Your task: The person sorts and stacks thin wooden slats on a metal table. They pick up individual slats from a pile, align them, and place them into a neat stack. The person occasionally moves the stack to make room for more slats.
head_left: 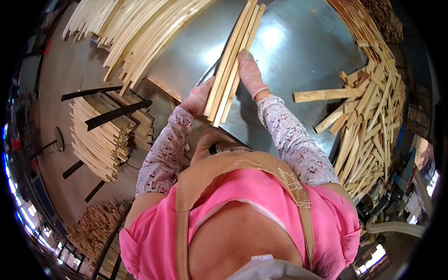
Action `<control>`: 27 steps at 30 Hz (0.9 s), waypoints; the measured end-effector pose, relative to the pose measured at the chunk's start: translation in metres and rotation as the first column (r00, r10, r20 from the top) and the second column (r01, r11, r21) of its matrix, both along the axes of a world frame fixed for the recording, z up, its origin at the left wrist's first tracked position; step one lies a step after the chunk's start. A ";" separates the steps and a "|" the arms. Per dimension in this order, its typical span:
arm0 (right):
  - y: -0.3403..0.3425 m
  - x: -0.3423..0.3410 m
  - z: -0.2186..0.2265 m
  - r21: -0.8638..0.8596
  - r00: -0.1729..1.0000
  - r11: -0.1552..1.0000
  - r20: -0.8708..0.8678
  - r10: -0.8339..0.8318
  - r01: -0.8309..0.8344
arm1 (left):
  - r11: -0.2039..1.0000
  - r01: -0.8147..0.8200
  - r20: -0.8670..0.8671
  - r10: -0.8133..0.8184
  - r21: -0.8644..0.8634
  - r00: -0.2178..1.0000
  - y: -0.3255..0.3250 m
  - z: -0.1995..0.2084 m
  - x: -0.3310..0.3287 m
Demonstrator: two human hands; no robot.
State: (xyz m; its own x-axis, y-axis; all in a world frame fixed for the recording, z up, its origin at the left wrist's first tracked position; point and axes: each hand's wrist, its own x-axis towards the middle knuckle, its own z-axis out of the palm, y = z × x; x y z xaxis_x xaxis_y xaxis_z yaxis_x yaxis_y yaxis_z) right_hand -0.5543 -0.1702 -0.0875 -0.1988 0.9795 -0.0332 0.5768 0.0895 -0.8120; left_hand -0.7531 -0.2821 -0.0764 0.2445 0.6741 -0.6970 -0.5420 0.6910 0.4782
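Observation:
A small bundle of long, pale wooden strips (228,65) lies lengthwise in front of me, pointing away over a shiny metal tabletop (308,51). My left hand (200,96), in a pink knitted glove, grips the bundle's left side close to its near end. Farther along, my right hand (250,74), gloved the same way, is closed against the right side. The strips lie side by side with their near ends uneven, and one on the right stands slightly apart. Most fingertips of both hands are hidden by the wood.
Long strips are stacked in rows (140,35) at the far left. Below them, another stack (95,140) rests among dark metal bars (119,115). A jumbled heap of short offcuts (368,116) covers the right side, one piece (329,95) jutting toward me. More bundled wood (100,226) lies at lower left.

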 end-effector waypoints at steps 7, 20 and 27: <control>0.023 -0.127 -0.011 -0.096 0.850 0.873 0.202 0.487 -0.478 | 0.881 0.473 -0.991 0.079 0.018 -0.110 0.018 0.048 -0.109; 0.046 0.202 0.088 0.537 0.689 0.818 0.514 -0.511 0.206 | 0.786 0.602 -0.980 0.198 0.143 -0.025 0.045 -0.014 -0.077; -0.048 0.485 0.096 0.134 0.265 0.491 0.706 -0.657 0.861 | 0.248 0.937 -0.959 0.199 0.247 0.200 0.071 0.025 0.253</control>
